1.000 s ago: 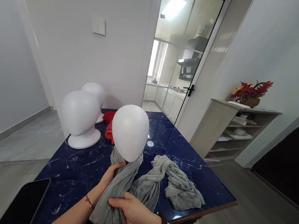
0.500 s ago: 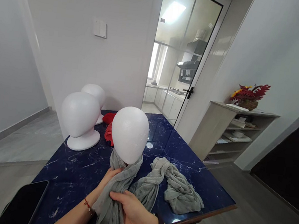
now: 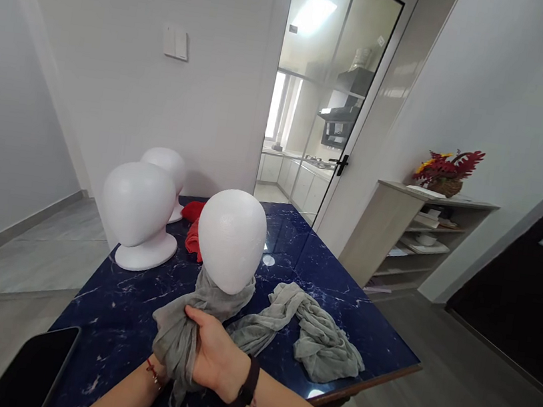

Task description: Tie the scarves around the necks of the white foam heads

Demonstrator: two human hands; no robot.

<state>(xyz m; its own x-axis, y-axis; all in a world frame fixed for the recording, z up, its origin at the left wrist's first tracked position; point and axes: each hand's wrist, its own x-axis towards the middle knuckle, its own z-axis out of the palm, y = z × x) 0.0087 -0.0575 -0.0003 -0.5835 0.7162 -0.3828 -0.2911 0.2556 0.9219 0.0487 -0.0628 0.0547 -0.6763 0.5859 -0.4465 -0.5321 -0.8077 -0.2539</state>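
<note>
two bare hands are close together just in front of one white foam head [image 3: 230, 241], which stands upright on a dark blue table [image 3: 130, 305] with white veins. a grey scarf [image 3: 176, 328] is wrapped around the neck of this head, and its front part is gathered at the hands. the right hand [image 3: 210, 355] is gripping this gathered cloth: the thumb is laid over it, pointing to the left, while the other fingers are mostly hidden behind. the left hand [image 3: 159, 359] is covered by the cloth almost down to the wrist, so i cannot tell if it is open or closed. one short end of the scarf hangs between the two wrists. to the right of the right hand, a grey length of cloth [image 3: 327, 346] lies on the table, first twisted, then bunched near the edge

the left wrist wears a thin red bracelet [image 3: 154, 373], and the right wrist a dark band [image 3: 247, 383]. ahead of the left hand and to its left stands a second foam head [image 3: 137, 205], with a third foam head [image 3: 166, 165] partly hidden behind it. a red cloth [image 3: 193, 240] lies beyond the hands, partly covered by the nearest head. left of the left hand lies a black phone [image 3: 30, 372]
</note>
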